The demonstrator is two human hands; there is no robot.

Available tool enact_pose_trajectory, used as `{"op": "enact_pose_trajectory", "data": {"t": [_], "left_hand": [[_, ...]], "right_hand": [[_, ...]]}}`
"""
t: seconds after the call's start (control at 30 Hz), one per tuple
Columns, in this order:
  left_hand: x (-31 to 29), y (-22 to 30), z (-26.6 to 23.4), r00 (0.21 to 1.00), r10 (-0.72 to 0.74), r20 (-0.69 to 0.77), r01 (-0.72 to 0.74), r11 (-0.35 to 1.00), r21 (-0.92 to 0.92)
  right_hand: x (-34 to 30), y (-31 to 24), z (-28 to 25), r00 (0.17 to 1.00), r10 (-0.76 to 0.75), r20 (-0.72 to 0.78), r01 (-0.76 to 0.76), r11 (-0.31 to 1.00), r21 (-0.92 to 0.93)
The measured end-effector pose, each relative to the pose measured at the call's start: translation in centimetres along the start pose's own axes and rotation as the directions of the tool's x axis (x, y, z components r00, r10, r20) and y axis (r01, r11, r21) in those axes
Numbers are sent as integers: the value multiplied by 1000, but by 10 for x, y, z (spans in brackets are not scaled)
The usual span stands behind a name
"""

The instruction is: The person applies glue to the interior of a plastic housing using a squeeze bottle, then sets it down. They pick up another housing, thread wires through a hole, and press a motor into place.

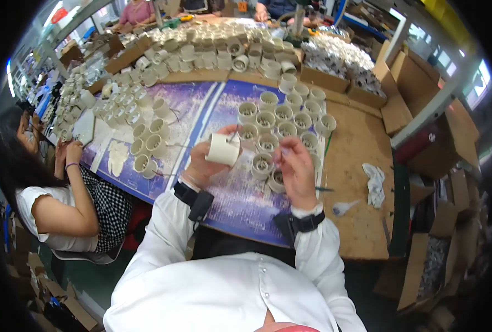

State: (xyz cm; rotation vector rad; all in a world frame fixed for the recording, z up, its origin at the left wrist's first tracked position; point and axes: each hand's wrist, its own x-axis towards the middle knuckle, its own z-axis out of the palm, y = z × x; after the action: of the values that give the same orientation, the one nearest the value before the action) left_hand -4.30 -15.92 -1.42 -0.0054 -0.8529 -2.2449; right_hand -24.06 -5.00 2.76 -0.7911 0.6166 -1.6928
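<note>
My left hand (203,160) is wrapped round a white cylindrical cup-like housing (224,150), tilted on its side above the purple work sheet, with a dark wire at its upper rim. To its right, my right hand (298,170) is raised with thumb and fingers pinched together; anything between them is too small to make out. Just behind and below that hand stand several similar round housings (266,120) in rows, open end up, with small metallic parts inside. A black band is strapped on each of my wrists.
A co-worker (63,205) sits at the left, hands at the table. Loose housings (157,126) stand on the left sheet, and a long pile (201,58) lies behind. Boxes of small parts (334,61) are at the back right. A crumpled white cloth (373,185) lies on the brown board.
</note>
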Motion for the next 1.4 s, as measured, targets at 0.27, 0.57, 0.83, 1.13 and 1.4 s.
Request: {"op": "enact_pose_trajectory", "data": {"t": [0.27, 0.57, 0.83, 1.13, 1.4], "left_hand": [[16, 1, 26, 985, -96, -140, 130, 958, 255], [14, 1, 33, 995, -77, -67, 97, 916, 390], [16, -2, 29, 994, -103, -17, 100, 889, 447], [15, -7, 22, 994, -110, 21, 88, 881, 466], [6, -5, 40, 979, -201, -45, 203, 903, 378]], "right_hand": [[8, -17, -7, 998, -59, -19, 51, 959, -278], [8, -4, -3, 996, -73, 54, 90, 772, -630], [9, 0, -10, 975, -109, 196, 219, 657, -722], [7, 3, 2, 965, -64, 255, 238, 624, -744], [1, 11, -1, 952, -126, 280, 285, 703, -652]]}}
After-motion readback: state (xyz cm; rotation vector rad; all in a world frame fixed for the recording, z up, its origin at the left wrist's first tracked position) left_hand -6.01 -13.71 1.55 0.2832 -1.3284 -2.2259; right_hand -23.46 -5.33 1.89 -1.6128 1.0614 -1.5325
